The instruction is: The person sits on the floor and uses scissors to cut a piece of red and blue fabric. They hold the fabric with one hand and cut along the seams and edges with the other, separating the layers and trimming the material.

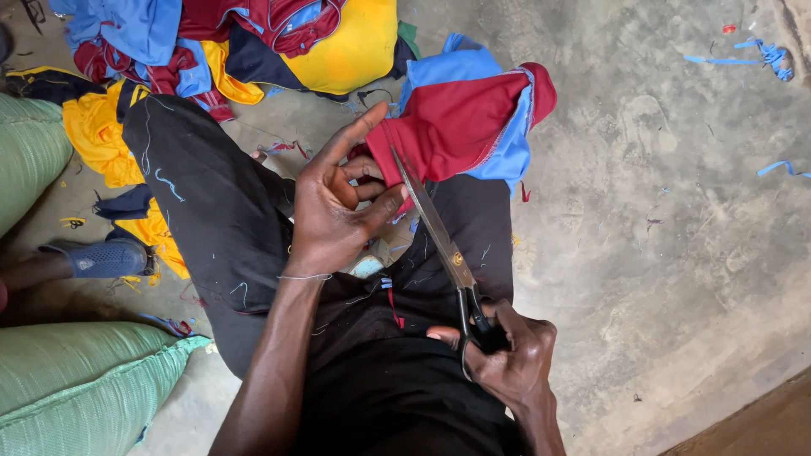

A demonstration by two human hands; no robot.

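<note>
Scissors (439,232): handles gripped by right hand (507,355), blade tip touching maroon-and-blue garment (465,122) pinched between left hand (338,207) fingers (380,203).

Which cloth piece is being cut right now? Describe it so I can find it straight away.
Start at the black trousers in the middle. Just above the knees, the left hand pinches a maroon cloth piece where the scissors, held by the right hand, meet it. Unlike the heaped clothes behind, it has light blue edging and is held up alone.

Centre frame: left hand (338,211) grips garment (460,122); scissors (439,245) run lower right to right hand (503,355). Upper left: clothing pile (253,42). Lower left: apparently sacks (80,388).
</note>
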